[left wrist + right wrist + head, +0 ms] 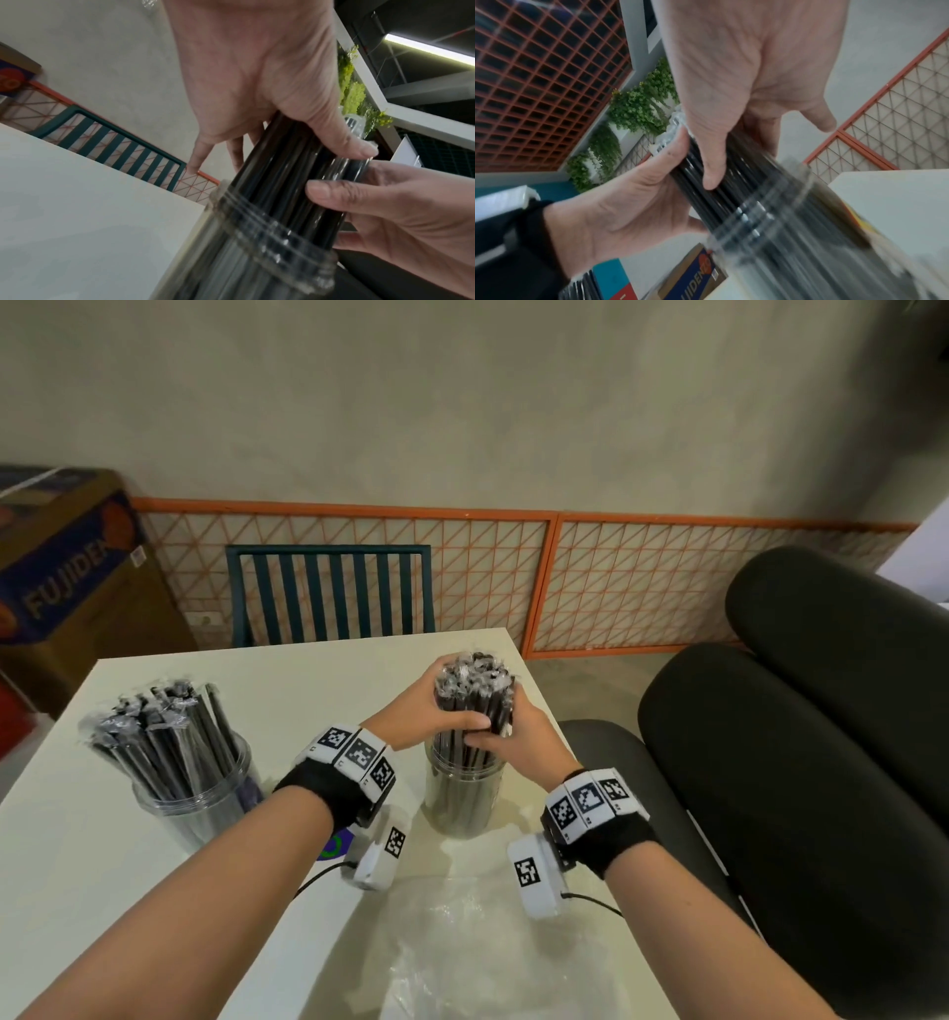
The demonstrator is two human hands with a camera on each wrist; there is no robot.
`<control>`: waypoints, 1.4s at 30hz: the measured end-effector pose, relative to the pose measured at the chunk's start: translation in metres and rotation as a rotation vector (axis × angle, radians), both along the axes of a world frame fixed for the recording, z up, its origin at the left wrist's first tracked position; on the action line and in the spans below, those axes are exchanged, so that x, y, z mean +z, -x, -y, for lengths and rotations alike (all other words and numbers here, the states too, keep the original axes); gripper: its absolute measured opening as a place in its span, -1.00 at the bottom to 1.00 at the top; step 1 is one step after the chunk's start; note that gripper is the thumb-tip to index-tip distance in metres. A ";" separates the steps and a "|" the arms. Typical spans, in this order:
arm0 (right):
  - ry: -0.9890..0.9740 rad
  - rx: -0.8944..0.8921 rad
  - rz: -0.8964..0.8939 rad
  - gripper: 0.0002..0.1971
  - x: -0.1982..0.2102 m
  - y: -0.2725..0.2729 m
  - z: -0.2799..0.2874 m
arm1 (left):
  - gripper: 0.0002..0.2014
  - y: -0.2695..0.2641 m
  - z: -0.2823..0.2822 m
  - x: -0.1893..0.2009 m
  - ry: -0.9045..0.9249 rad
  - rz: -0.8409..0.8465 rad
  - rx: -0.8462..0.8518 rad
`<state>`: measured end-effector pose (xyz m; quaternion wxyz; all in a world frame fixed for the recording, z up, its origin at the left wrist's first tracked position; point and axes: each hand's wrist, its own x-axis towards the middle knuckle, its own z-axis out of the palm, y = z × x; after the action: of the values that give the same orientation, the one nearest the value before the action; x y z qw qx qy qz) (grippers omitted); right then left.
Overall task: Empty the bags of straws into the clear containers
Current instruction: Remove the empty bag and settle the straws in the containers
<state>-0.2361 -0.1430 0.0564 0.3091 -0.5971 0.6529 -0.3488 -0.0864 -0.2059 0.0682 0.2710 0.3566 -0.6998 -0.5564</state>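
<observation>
A bundle of black, individually wrapped straws (475, 695) stands upright in a clear container (464, 793) near the table's right edge. My left hand (436, 711) grips the bundle from the left and my right hand (513, 737) from the right, just above the rim. In the left wrist view the left hand (257, 71) curls round the straws (282, 172) over the ribbed container rim (270, 233). The right wrist view shows the right hand (744, 71) wrapped round the same straws (741, 174). A second clear container (197, 793), full of fanned-out straws (154, 737), stands at the left.
An empty clear plastic bag (488, 942) lies on the white table (102, 865) in front of me. A teal chair (328, 593) stands behind the table. A black padded chair (796, 737) sits close on the right, and a cardboard box (77, 567) at far left.
</observation>
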 end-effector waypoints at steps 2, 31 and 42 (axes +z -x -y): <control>0.011 0.042 -0.021 -0.21 0.009 0.005 0.003 | -0.22 -0.002 0.002 0.002 0.003 -0.020 0.003; -0.102 0.078 0.067 0.06 -0.004 0.003 -0.017 | -0.01 -0.023 -0.015 -0.021 0.028 0.154 0.070; -0.157 -0.062 0.003 0.19 -0.018 -0.002 -0.023 | 0.01 -0.034 -0.019 -0.025 0.018 0.253 0.104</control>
<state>-0.2340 -0.1203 0.0389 0.3450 -0.5502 0.6960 -0.3065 -0.0523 -0.1864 0.0436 0.2123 0.4572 -0.7139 -0.4860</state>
